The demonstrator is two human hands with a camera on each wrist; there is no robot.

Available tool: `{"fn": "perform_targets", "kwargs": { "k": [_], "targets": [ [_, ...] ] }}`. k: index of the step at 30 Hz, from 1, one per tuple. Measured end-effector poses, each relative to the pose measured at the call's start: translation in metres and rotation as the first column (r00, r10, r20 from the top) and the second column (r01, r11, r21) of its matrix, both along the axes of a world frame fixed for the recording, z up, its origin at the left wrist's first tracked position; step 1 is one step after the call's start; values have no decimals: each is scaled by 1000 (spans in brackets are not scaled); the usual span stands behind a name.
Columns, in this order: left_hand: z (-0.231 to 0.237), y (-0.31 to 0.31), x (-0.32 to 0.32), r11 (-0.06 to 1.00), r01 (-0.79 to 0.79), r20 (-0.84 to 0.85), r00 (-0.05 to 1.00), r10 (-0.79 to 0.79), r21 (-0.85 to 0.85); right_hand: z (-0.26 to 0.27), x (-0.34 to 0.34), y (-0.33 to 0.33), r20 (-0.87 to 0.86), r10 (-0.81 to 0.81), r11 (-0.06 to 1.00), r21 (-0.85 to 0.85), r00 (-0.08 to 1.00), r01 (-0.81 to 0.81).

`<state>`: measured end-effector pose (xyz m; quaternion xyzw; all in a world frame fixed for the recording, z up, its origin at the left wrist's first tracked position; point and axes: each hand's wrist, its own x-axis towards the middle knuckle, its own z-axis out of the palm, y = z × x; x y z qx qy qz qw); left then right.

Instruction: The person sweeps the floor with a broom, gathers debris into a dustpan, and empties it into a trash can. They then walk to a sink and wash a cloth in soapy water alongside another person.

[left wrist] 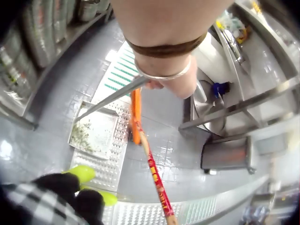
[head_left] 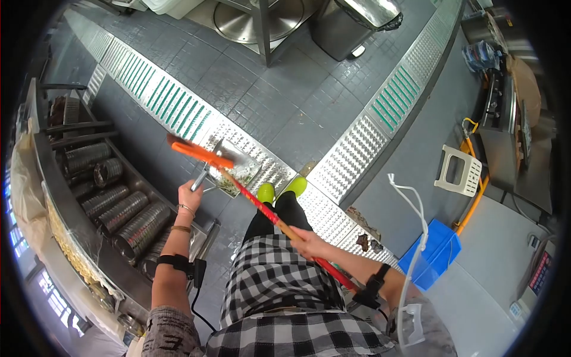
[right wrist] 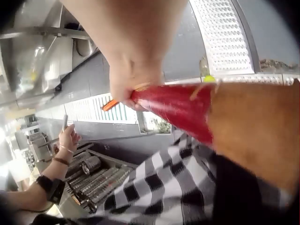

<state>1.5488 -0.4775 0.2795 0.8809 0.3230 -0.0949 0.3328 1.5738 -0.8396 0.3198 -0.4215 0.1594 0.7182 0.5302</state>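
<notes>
My left hand (head_left: 190, 199) grips the metal handle (left wrist: 112, 97) of a dustpan. The dustpan (left wrist: 107, 131) lies over the perforated drain cover, with green scraps in it. My right hand (head_left: 310, 244) is curled round a broom's wooden stick (left wrist: 157, 180), partly wrapped in red. The orange broom head (head_left: 202, 153) is raised beside the dustpan and left hand, its bristles blurred. In the right wrist view the right hand (right wrist: 136, 89) holds the stick close to the camera, and the left hand (right wrist: 68, 138) holds the dustpan handle further off.
Metal drain covers (head_left: 178, 107) cross the grey tiled floor. On the left stands a steel rack with ribbed cylinders (head_left: 140, 232). At right are a blue bin (head_left: 431, 253), a cream plastic stool (head_left: 458, 171) and an orange hose. A trash bin (head_left: 345, 30) stands ahead. Dark debris (head_left: 363, 241) lies near the right drain.
</notes>
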Motion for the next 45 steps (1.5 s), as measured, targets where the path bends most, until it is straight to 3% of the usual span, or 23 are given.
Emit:
{"fn": "perform_targets", "kwargs": {
  "k": [2,5,6,7,8,11,12,13,16,17,20,21,22,23,24,26,30,33,35,36,38,42,45],
  "targets": [
    [1,0,-4,1000,0,-5,1000,0,-7,17,-3,-13,-12,25,999,30,1000,-25],
    [7,-3,-7,1000,9,-44,999,-10,-13,31,-8,-43,206,97,983,-173,974,-61],
    [11,-7,-7,999,20,-40,999,-22,-37,33,1,-52,297,192,952,-286,935,-105],
    [14,-12,-7,997,34,-36,999,-36,-62,23,7,-57,622,144,980,-197,770,-25],
    [16,-16,-6,997,37,-33,999,-39,-68,19,18,-69,464,238,924,-378,853,-52],
    [17,-30,-4,986,149,-40,987,-153,-79,-25,53,-86,676,279,881,-463,682,99],
    [15,-32,-2,985,150,-40,987,-154,-82,-17,78,-77,576,201,856,-497,792,144],
    [13,-35,1,983,157,-37,986,-161,-96,-40,85,-77,711,177,867,-440,681,235],
    [9,-42,11,979,161,-64,983,-170,-124,-55,91,-70,610,99,885,-415,786,211],
    [8,-43,12,979,159,-86,982,-170,-130,-48,82,-60,544,149,857,-488,826,167],
    [7,-44,15,980,155,-60,985,-163,-123,-48,7,-51,533,190,927,-374,825,27],
    [7,-44,14,980,154,-62,985,-163,-123,-13,2,-37,285,43,951,-306,958,48],
    [7,-43,13,979,162,-70,983,-171,-120,3,-11,-34,85,-36,957,-285,996,59],
    [6,-42,13,978,171,-78,980,-181,-117,2,-15,-36,92,-33,967,-250,995,55],
    [5,-42,12,978,171,-79,980,-181,-117,36,-19,-30,17,-81,986,-146,997,82],
    [4,-46,12,977,167,-51,983,-175,-129,60,-26,-36,-54,-73,986,-156,996,64],
    [10,-50,16,976,155,-91,981,-170,-152,77,-26,-60,-62,-132,968,-222,989,116],
    [9,-50,15,975,175,-50,982,-183,-139,26,-16,-92,161,-160,897,-389,974,212],
    [9,-52,17,973,167,-37,984,-175,-159,-7,5,-96,437,-43,847,-460,899,264],
    [11,-53,19,972,169,-39,983,-177,-160,-8,32,-87,606,129,821,-509,785,258],
    [16,-58,25,973,131,-80,986,-148,-189,-27,69,-86,584,58,815,-496,809,300],
    [3,-54,20,972,186,-26,981,-191,-146,-80,44,-87,571,-29,795,-484,820,366],
    [4,-54,20,970,181,-24,982,-187,-160,-31,0,-58,408,41,842,-506,912,188]
  ]
}}
